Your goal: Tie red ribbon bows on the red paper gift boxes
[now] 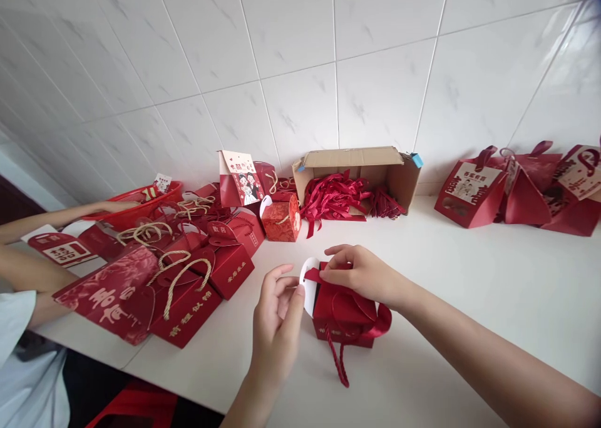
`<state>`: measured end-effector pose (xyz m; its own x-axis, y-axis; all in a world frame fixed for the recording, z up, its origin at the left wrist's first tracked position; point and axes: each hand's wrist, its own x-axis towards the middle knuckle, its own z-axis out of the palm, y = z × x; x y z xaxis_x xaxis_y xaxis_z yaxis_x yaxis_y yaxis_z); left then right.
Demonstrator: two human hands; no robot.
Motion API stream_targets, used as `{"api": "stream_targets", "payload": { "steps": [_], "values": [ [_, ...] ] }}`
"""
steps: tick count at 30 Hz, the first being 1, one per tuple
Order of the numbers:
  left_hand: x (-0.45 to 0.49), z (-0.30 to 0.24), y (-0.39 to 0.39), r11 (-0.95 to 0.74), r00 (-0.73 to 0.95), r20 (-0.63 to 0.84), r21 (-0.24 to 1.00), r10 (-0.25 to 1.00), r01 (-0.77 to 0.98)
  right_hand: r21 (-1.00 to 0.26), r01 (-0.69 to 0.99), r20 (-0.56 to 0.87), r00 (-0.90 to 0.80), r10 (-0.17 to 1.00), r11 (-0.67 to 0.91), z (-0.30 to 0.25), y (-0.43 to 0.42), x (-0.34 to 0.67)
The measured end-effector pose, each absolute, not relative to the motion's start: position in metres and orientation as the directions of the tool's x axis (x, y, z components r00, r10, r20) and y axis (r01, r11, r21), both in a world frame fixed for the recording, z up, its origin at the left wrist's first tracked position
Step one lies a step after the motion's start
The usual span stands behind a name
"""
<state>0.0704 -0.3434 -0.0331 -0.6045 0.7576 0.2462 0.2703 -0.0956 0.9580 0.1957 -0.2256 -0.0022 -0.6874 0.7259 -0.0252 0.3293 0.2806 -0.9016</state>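
A small red gift box [345, 315] stands on the table in front of me. Its white-lined end flap [310, 293], which has a small hole, is raised on the left side. My left hand [277, 318] has its thumb on the edge of this flap, with the fingers curled behind it. Over the box top, my right hand [361, 275] pinches a flat red ribbon [312, 275] that reaches the flap; its fingertips are partly hidden. A wide loop of red satin ribbon [382, 323] hangs off the box's right side. A twisted red cord [337, 359] trails from the front.
Behind the box, a cardboard carton [357, 157] lies on its side, holding red ribbons [335, 196]. Red gift boxes [190, 312] with rope handles crowd the left, near a red basin [169, 193] and another person's arm [51, 218]. Finished-looking red bags [474, 190] line the right wall.
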Motion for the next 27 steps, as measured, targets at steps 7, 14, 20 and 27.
{"api": "stream_targets", "payload": {
  "steps": [7, 14, 20, 27],
  "values": [
    [0.071, -0.035, -0.349, -0.111, -0.541, 0.300, 0.928, 0.786, 0.355, -0.902, 0.268, 0.046, -0.718, 0.694, 0.338, -0.002, -0.230, 0.195],
    [0.057, -0.039, -0.358, -0.002, -0.466, 0.255, 0.879, 0.847, 0.478, -0.897, 0.312, 0.020, -0.679, 0.734, 0.314, -0.007, -0.230, 0.193],
    [0.018, -0.050, -0.370, 0.178, -0.493, 0.165, 0.799, 0.854, 0.575, -0.852, 0.357, 0.131, -0.562, 0.817, 0.382, 0.016, -0.224, 0.216],
    [0.028, -0.018, -0.348, 0.047, -0.416, 0.181, 0.875, 0.891, 0.481, -0.837, 0.377, 0.196, -0.470, 0.861, 0.397, 0.007, -0.224, 0.255]
  ]
}}
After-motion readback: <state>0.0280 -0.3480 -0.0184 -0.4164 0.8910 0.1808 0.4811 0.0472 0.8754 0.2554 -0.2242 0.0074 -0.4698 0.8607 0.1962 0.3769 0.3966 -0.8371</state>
